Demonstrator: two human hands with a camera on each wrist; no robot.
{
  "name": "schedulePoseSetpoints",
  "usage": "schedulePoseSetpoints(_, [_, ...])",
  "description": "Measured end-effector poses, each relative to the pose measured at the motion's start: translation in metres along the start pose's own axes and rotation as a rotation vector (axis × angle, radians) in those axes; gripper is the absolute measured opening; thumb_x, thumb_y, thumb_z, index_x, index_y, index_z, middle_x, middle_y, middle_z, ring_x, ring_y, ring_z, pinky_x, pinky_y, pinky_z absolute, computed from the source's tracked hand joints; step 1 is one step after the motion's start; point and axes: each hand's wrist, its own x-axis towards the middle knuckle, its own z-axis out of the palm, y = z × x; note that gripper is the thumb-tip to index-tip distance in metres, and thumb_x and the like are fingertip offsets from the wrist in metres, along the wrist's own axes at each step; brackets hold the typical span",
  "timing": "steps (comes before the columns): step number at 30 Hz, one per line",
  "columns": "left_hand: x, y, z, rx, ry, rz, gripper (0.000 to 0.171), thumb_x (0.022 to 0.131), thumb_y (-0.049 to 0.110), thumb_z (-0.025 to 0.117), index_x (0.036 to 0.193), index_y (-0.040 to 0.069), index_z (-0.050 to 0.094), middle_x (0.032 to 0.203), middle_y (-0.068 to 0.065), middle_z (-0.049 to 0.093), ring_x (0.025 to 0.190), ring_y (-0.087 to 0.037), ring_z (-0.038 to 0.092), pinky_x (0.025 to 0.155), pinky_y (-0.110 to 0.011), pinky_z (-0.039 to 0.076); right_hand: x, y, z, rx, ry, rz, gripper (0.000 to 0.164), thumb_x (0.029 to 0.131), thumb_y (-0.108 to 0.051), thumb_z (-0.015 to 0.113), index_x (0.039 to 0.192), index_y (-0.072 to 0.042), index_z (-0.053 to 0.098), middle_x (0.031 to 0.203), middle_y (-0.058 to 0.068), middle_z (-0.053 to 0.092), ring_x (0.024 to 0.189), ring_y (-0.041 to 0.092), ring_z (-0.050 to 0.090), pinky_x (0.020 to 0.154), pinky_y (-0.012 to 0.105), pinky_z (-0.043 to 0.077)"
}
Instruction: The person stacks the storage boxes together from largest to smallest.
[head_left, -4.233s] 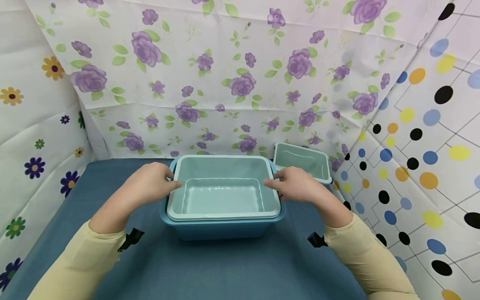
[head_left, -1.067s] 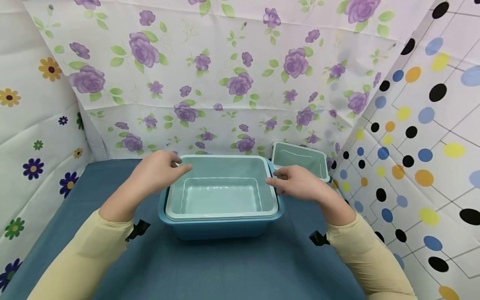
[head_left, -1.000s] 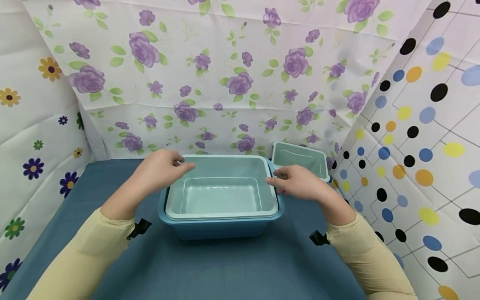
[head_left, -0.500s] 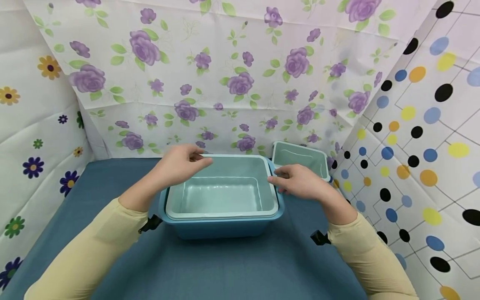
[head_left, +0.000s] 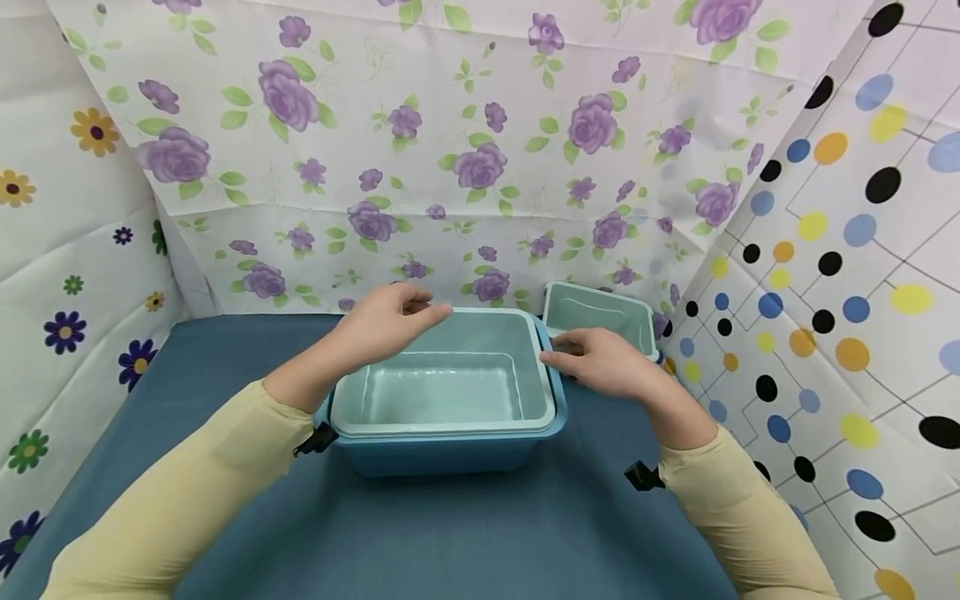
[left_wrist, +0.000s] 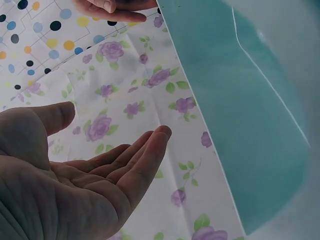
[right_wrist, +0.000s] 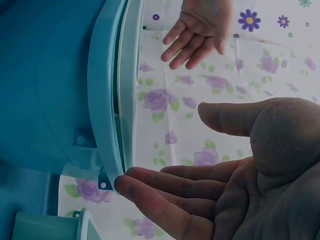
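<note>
A pale green rectangular bin (head_left: 450,398) is nested inside a larger blue bin (head_left: 442,457) on the table. My left hand (head_left: 386,323) hovers above the back left part of the green bin, and the left wrist view shows its palm and spread fingers (left_wrist: 142,170) holding nothing. At the right rims of the nested bins is my right hand (head_left: 600,362). In the right wrist view its fingertips (right_wrist: 131,181) lie at the blue rim, with the thumb held apart; whether they touch it I cannot tell. Nothing is gripped there either.
A smaller pale green bin (head_left: 600,321) stands behind the right hand, close to the back wall. Floral sheeting (head_left: 420,150) hangs behind, with a dotted sheet (head_left: 840,333) on the right. A blue cloth (head_left: 465,533) covers the table.
My left hand has left the left rim and moved rightward over the green bin. The right hand has barely shifted at the right rim. The nested bins stay in place.
</note>
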Motion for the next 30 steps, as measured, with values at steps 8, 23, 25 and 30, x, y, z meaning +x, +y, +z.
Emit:
schedulePoseSetpoints(8, [0.012, 0.017, 0.005, -0.081, -0.006, 0.019, 0.075, 0.114, 0.066, 0.049, 0.161, 0.009, 0.055, 0.152, -0.013, 0.063, 0.141, -0.034, 0.061, 0.114, -0.060, 0.050, 0.003, 0.007, -0.005, -0.056, 0.045, 0.008, 0.075, 0.113, -0.058, 0.060, 0.162, -0.001, 0.055, 0.154, 0.022, 0.064, 0.141, 0.043, 0.061, 0.113, 0.060, 0.051])
schedulePoseSetpoints(23, [0.033, 0.036, 0.014, -0.103, -0.014, 0.020, 0.075, 0.113, 0.068, 0.048, 0.162, 0.013, 0.057, 0.157, -0.009, 0.061, 0.143, -0.032, 0.057, 0.116, -0.057, 0.049, 0.008, 0.019, -0.016, -0.075, 0.052, 0.057, 0.082, 0.113, -0.058, 0.058, 0.164, 0.005, 0.048, 0.162, 0.029, 0.055, 0.149, 0.049, 0.052, 0.118, 0.064, 0.046])
schedulePoseSetpoints(25, [0.037, 0.037, 0.016, -0.105, -0.009, 0.025, 0.074, 0.113, 0.067, 0.049, 0.162, 0.011, 0.057, 0.158, -0.010, 0.059, 0.143, -0.032, 0.057, 0.115, -0.057, 0.049, 0.009, 0.020, -0.017, -0.074, 0.058, 0.058, 0.082, 0.114, -0.057, 0.058, 0.164, 0.006, 0.047, 0.162, 0.029, 0.054, 0.149, 0.049, 0.052, 0.118, 0.064, 0.046])
schedulePoseSetpoints(30, [0.046, 0.038, 0.021, -0.087, -0.011, 0.035, 0.066, 0.114, 0.065, 0.051, 0.142, 0.008, 0.069, 0.124, -0.011, 0.067, 0.108, -0.029, 0.063, 0.092, -0.050, 0.052, 0.008, 0.025, -0.019, -0.064, 0.066, 0.063, 0.082, 0.113, -0.057, 0.059, 0.165, 0.006, 0.046, 0.163, 0.029, 0.054, 0.149, 0.050, 0.052, 0.119, 0.065, 0.045])
